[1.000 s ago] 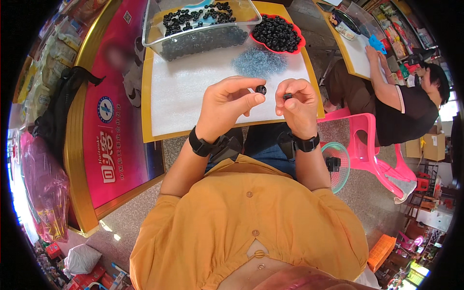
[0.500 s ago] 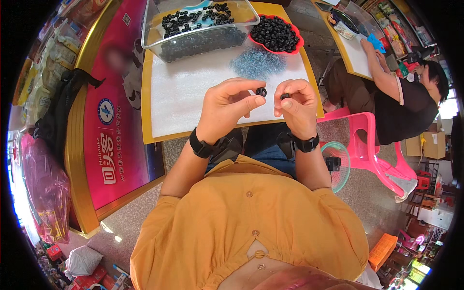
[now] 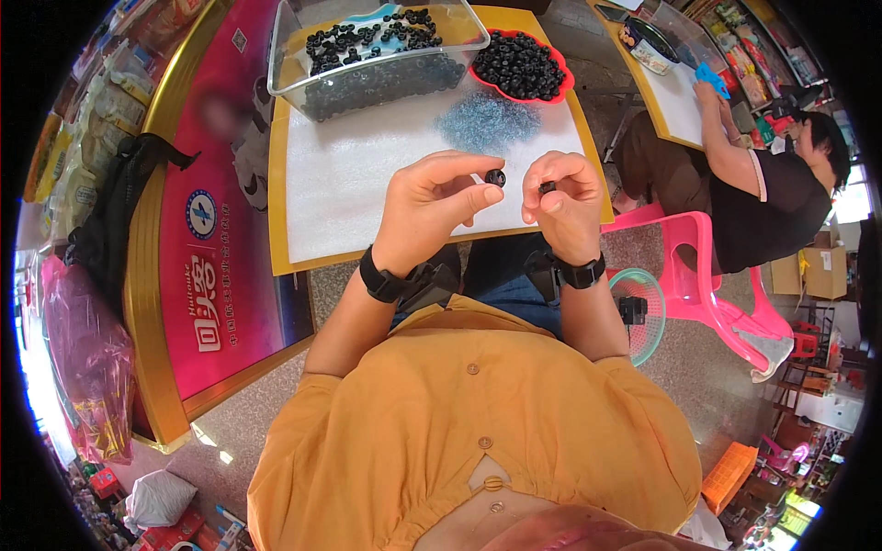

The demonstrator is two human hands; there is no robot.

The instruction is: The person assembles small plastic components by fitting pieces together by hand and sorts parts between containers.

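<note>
Over the near part of the white-topped table [image 3: 358, 202], my left hand [image 3: 430, 204] pinches a small round black part [image 3: 495, 176] between thumb and forefinger. A small gap away, my right hand [image 3: 571, 209] grips another small black part [image 3: 548, 187] between its thumb and fingers. The two parts are apart. Beyond my hands lies a loose heap of tiny clear bluish pieces [image 3: 487, 122]. A red scalloped bowl [image 3: 568, 83] full of small black parts stands behind it. Left of the bowl, a clear plastic bin [image 3: 367, 75] holds many black ring-shaped parts.
A pink panel with a gold frame [image 3: 152, 211] stands along the table's left side. To the right are a pink plastic chair [image 3: 703, 241] and a green mesh basket [image 3: 658, 317]. Further right, a seated person holds a blue item [image 3: 712, 81] at another table.
The black part in my right hand has turned and shifted slightly to the right. My left hand is almost still. The other person's hands have moved a little.
</note>
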